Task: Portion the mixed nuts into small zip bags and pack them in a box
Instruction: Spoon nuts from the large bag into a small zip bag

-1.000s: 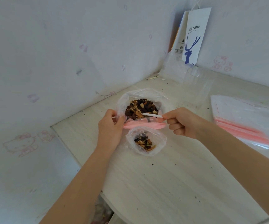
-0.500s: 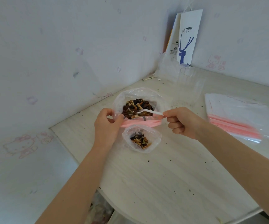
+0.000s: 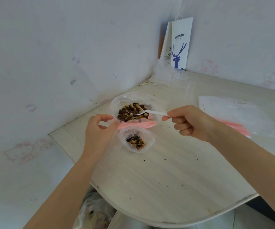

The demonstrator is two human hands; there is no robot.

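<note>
Spoon (image 3: 147, 111) lifted, loaded (clear cup (image 3: 179, 86), spare bags (image 3: 236, 113) beyond).

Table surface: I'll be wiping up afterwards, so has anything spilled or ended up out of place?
Yes. Dark crumbs lie scattered on the table, near the small zip bag and towards the front edge, with more near the back corner. The nuts otherwise sit inside that bag and the large bag.

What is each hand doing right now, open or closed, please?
Left hand: closed, pinching the pink zip edge of a bag.
Right hand: closed, holding the white spoon.
</note>
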